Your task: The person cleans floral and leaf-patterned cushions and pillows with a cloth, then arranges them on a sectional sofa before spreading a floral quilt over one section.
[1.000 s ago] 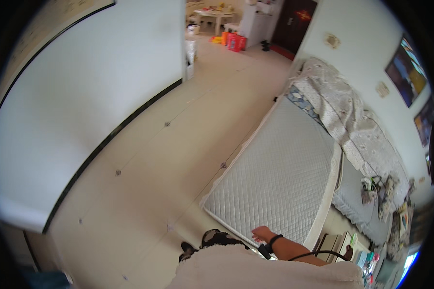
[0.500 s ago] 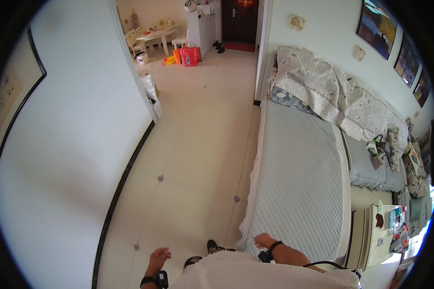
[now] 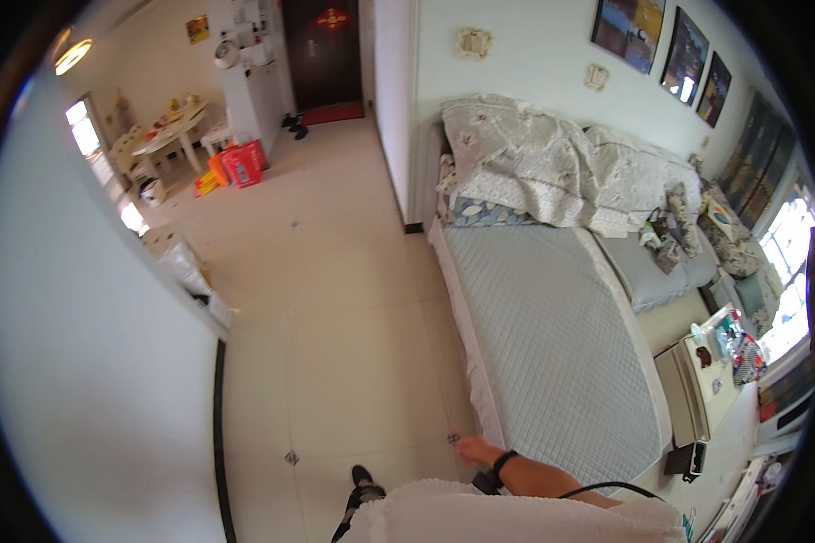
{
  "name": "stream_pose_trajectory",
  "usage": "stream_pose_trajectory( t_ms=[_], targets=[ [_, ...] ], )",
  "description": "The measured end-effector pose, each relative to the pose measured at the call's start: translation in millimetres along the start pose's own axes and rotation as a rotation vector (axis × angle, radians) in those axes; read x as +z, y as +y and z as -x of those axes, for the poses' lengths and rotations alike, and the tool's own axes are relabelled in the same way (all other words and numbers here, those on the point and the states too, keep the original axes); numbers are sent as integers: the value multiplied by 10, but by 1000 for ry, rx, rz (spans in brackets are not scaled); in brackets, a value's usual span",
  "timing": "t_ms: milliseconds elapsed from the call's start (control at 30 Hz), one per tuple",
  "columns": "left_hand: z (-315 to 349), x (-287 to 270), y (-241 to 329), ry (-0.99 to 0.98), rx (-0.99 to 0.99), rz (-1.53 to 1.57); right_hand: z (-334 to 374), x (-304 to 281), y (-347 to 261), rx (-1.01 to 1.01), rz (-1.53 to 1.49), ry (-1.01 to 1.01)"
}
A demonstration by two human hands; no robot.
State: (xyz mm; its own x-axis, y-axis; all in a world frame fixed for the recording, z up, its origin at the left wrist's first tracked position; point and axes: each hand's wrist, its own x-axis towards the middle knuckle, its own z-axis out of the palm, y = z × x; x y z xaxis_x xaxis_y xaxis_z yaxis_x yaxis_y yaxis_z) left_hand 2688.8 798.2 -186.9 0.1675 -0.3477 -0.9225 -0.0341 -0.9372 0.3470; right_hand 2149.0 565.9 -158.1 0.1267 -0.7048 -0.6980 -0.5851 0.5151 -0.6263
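Note:
My right hand (image 3: 476,450) hangs low in front of my body, beside the near left edge of the long seat with a quilted grey-blue cover (image 3: 552,335). Its fingers are loosely bent, and I see nothing held in them. A black band (image 3: 503,462) circles the wrist, and a dark cable (image 3: 611,486) runs by the forearm. My left hand is outside the picture. Below, a pale fluffy garment (image 3: 516,516) covers my front, and one dark shoe (image 3: 362,474) shows on the tiled floor (image 3: 362,362).
A white wall (image 3: 109,344) bounds the left, with a white plastic bag (image 3: 186,269) at its corner. Red bags (image 3: 242,165) stand farther back near a dining table (image 3: 174,127) and a dark door (image 3: 321,54). At right is a cream cabinet (image 3: 684,389) with small items on top.
My view has swung left and forward, so the seat, bags and door sit differently. My left hand has gone out of the picture; my right hand is slightly farther left in it.

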Motion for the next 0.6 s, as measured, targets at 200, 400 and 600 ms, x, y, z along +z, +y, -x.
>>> stream_pose_trajectory(
  t_ms=[200,400,600],
  targets=[
    [-1366,-1469,2661,463,654,-1543,182,-384,-194,385,-746,282],
    [-1616,-167,6761,-84,714,398,-269,-368,360,86,919,62],
    [-987,1577,8381,-393,534,-118,-1911,-1694,-811,88,230,297]
  ],
)
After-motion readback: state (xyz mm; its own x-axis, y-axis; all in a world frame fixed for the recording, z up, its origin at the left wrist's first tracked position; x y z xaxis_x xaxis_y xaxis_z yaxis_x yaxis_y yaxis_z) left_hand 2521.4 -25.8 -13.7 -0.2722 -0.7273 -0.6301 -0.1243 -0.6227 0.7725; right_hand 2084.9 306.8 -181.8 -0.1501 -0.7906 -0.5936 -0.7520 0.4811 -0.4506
